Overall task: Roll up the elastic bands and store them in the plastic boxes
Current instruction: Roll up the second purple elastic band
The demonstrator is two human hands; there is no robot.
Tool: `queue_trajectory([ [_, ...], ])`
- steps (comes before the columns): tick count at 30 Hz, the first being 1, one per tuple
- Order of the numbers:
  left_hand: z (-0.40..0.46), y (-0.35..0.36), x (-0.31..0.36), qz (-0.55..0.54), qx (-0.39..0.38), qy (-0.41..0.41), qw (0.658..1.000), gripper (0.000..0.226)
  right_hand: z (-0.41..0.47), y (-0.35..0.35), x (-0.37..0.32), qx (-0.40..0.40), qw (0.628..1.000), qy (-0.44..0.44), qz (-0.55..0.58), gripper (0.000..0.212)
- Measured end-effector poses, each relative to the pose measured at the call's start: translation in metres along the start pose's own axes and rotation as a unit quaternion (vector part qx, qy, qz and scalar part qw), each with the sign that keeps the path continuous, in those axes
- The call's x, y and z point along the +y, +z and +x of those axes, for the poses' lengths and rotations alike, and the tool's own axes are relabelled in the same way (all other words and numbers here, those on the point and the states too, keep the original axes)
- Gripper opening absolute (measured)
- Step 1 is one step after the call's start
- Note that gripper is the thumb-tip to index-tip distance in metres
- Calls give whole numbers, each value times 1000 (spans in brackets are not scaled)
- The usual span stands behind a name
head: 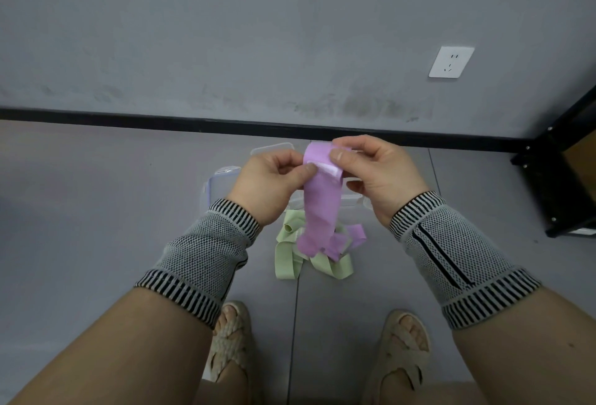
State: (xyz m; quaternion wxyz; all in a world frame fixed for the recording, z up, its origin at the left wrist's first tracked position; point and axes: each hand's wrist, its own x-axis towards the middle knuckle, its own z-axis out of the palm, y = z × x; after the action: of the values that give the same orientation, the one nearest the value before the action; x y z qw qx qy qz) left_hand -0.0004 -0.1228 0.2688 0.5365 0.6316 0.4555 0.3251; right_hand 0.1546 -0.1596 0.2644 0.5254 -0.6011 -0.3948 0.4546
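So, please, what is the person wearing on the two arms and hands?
The left hand and right hand are bare: no gloves, no rings to be seen. Each forearm wears a knitted grey-and-white speckled sleeve, the left sleeve and right sleeve, with black-and-white striped cuffs at both ends. The right one also has a dark stripe along it.

Plastic boxes (219,185) on floor (96,211) before wall (225,33); bands (290,262) nearer feet; shelf (561,178) right.

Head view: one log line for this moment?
step: rolling start | left hand, right hand: pinch purple band top | green bands: floor | boxes: behind
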Motion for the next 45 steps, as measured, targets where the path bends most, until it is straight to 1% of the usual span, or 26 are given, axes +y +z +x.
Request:
queue_trajectory([
  [1,0,0,2,-17,5,5,1000,10,-1,0,1,-16,1000,16,0,3],
  [2,0,-1,3,-32,10,6,999,12,-1,1,1,-31,999,32,1,5],
  [4,-1,-2,4,-49,15,4,999,17,-2,2,1,-53,997,52,14,16],
  [6,-1,-1,5,-60,17,0,998,17,-1,2,1,-56,997,46,10,28],
  [7,-1,-1,5,-67,18,-4,998,17,-1,2,2,-53,998,33,0,31],
  [11,1,-2,3,-70,34,-22,997,12,-1,3,4,-17,998,-29,-62,34],
  [13,3,-2,1,-68,34,-34,997,4,-1,3,3,-2,997,-41,-61,35],
  [14,3,-2,1,-64,33,-40,997,4,0,2,3,7,997,-43,-57,36],
  [17,2,0,0,-41,30,-47,998,14,1,0,2,13,998,-39,-50,37],
  [22,1,0,1,-60,39,-19,997,26,-2,1,0,-33,997,-42,-54,37],
  [25,4,-1,-1,-35,64,4,997,22,-4,2,0,-54,996,-44,-53,37],
  [27,5,-1,-1,-31,77,17,996,20,-4,3,0,-63,997,-37,-36,33],
  [29,5,-3,-1,-25,67,32,997,22,-3,3,-1,-55,998,-16,4,20],
  [31,3,-2,0,2,37,45,998,26,-3,4,-4,-40,997,11,61,5],
  [34,1,2,0,44,-3,53,998,33,-2,3,-7,-22,993,26,110,8],
  [39,3,4,-2,106,-3,46,993,35,-4,1,-6,-30,997,11,74,19],
  [41,4,5,-4,117,9,48,992,29,-3,2,-5,-27,997,10,78,20],
  [43,4,7,-5,139,21,53,989,11,-4,4,-8,-22,994,18,105,20],
  [44,3,8,-5,155,26,55,986,13,-4,4,-10,-19,992,26,123,20],
  [45,3,8,-7,169,30,57,983,24,-5,4,-13,-16,990,33,139,21],
])
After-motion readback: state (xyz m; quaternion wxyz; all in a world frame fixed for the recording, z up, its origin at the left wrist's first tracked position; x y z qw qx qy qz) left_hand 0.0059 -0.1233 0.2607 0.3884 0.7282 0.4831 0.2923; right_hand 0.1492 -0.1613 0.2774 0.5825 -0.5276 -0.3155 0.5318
